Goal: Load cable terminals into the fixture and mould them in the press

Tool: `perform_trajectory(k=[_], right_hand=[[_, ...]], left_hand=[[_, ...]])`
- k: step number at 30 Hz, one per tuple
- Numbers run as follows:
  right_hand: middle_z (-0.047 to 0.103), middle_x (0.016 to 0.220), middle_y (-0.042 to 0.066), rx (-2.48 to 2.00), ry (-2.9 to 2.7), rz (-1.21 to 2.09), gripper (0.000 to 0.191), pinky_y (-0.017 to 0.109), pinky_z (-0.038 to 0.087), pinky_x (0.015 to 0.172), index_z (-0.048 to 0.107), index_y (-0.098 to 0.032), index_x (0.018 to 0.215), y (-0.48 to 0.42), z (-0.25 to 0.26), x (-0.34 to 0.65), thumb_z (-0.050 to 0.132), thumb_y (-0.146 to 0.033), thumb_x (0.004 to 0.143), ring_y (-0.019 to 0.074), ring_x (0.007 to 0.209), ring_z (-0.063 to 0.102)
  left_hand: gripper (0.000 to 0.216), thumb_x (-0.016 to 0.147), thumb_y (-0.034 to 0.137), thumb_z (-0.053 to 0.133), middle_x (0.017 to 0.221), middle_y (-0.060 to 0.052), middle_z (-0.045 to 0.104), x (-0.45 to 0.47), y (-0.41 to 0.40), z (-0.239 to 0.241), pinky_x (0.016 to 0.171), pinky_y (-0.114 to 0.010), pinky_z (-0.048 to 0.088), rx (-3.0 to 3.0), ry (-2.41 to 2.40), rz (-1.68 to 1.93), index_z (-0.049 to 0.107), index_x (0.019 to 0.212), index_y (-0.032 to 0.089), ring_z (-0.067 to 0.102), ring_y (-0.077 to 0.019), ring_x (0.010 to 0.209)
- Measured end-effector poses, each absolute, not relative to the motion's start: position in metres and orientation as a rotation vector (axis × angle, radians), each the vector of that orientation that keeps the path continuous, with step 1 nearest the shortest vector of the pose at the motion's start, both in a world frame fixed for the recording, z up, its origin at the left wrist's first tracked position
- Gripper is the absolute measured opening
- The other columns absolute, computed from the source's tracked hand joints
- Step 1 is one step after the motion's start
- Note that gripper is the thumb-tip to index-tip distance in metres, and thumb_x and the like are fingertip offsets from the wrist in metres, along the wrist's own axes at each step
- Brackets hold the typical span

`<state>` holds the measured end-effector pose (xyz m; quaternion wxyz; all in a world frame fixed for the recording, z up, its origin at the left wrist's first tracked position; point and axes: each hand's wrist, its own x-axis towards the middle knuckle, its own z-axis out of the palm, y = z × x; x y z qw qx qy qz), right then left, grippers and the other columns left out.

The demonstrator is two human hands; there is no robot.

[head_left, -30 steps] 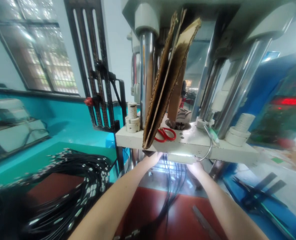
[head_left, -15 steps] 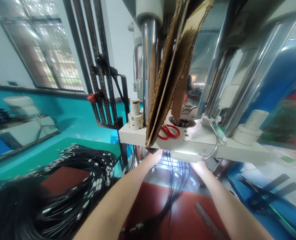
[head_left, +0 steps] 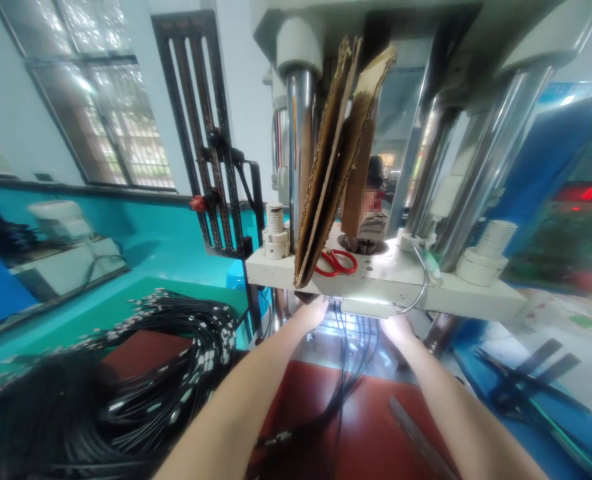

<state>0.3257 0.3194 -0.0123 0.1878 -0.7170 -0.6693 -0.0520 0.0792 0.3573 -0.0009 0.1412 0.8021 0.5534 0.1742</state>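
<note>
Both my forearms reach forward under the white plate (head_left: 466, 299) of a press machine. My left hand (head_left: 312, 311) and my right hand (head_left: 395, 328) are under its front edge in bright light, on either side of several thin black cables (head_left: 350, 347) that run down from the lit gap onto the red mat (head_left: 371, 427). The fingers of both hands are hidden under the plate and washed out by the glare. Whether they hold the cables I cannot make out.
Red-handled scissors (head_left: 337, 263) lie on the plate beside leaning cardboard sheets (head_left: 332, 160). Chrome columns (head_left: 481, 167) rise from it. A big bundle of black cables with white ends (head_left: 141, 387) lies at my left. A person shows behind the machine. A flat metal bar (head_left: 416, 437) lies on the mat.
The view has shifted slightly; my hands stay under the plate at the cables, with no clear movement.
</note>
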Motion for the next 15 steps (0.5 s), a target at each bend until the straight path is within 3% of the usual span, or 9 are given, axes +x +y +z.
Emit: perform_trajectory(k=[3,8,12,15], right_hand=[[0.063,0.095,0.008,-2.01,-1.879,-0.14,0.016,0.04,0.044,0.085,0.06,-0.011,0.095,0.315,-0.011,0.325,0.051,-0.012,0.082,0.0203,0.094,0.057],[0.055,0.117,0.014,-1.874,-1.935,-0.139,0.045,0.037,0.034,0.098,0.059,-0.009,0.107,0.288,-0.006,0.32,0.04,0.003,0.068,0.0231,0.114,0.045],[0.049,0.126,0.012,-1.746,-2.006,-0.087,0.044,0.037,0.031,0.103,0.055,-0.01,0.114,0.227,0.006,0.322,0.032,-0.009,0.076,0.0206,0.119,0.041],[0.057,0.118,0.009,-1.701,-1.971,0.135,0.04,0.04,0.037,0.099,0.057,-0.018,0.113,0.147,0.01,0.331,0.03,-0.027,0.084,0.0219,0.112,0.049]], left_hand=[[0.038,0.087,0.036,0.029,0.115,-0.012,0.055,0.074,0.347,0.006,0.093,-0.035,0.037,2.346,1.549,0.511,0.048,0.113,0.017,0.048,-0.0216,0.111],[0.048,0.083,0.033,0.039,0.134,-0.011,0.039,0.051,0.293,0.029,0.103,-0.035,0.028,2.425,1.334,0.566,0.037,0.127,0.016,0.034,-0.0214,0.124],[0.039,0.083,0.033,0.041,0.127,-0.003,0.047,0.009,0.2,0.046,0.104,-0.032,0.028,2.374,1.02,0.571,0.045,0.122,0.025,0.041,-0.0164,0.118],[0.034,0.08,0.038,0.049,0.121,0.005,0.053,-0.028,0.115,0.045,0.101,-0.032,0.033,2.199,1.004,0.445,0.051,0.114,0.039,0.046,-0.0177,0.113]])
